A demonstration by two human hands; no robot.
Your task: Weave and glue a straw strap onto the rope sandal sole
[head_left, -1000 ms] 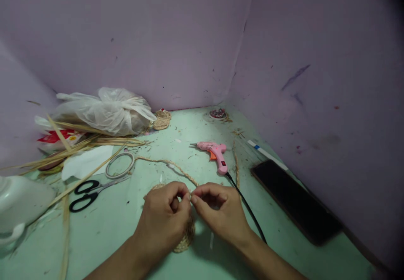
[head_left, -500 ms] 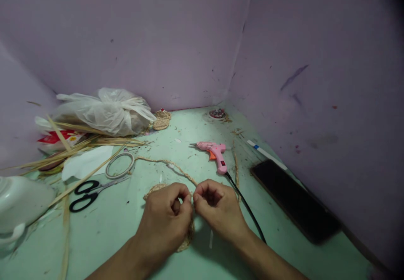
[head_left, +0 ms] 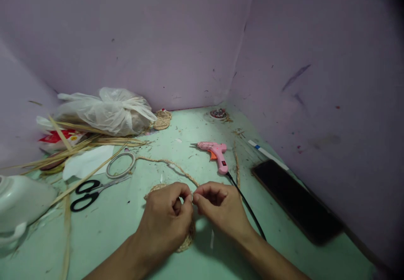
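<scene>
My left hand (head_left: 168,212) is closed, with thumb and forefinger pinched together. A flat coiled piece of woven straw (head_left: 186,243) shows under and around it, mostly hidden by the hand. Just to the right, my right hand (head_left: 219,204) is closed in a pinch, its fingertips almost touching the left ones. A braided straw cord (head_left: 170,162) runs over the table to the fingertips, and exactly how they grip it is hidden. Beyond the right hand lies a pink glue gun (head_left: 216,154), nozzle pointing left, with its black cable (head_left: 249,208) passing beside the right wrist.
Black-handled scissors (head_left: 90,194) and a roll of tape (head_left: 109,170) lie at left, near straw strips (head_left: 85,145) and a white ceramic vessel (head_left: 25,204). Behind are a tied plastic bag (head_left: 110,112) and a woven piece (head_left: 162,120). A phone (head_left: 296,200) lies right, by the wall.
The right fingertips have shifted very slightly, still pinched against the left ones. The view has moved a touch; the things on the table stay put.
</scene>
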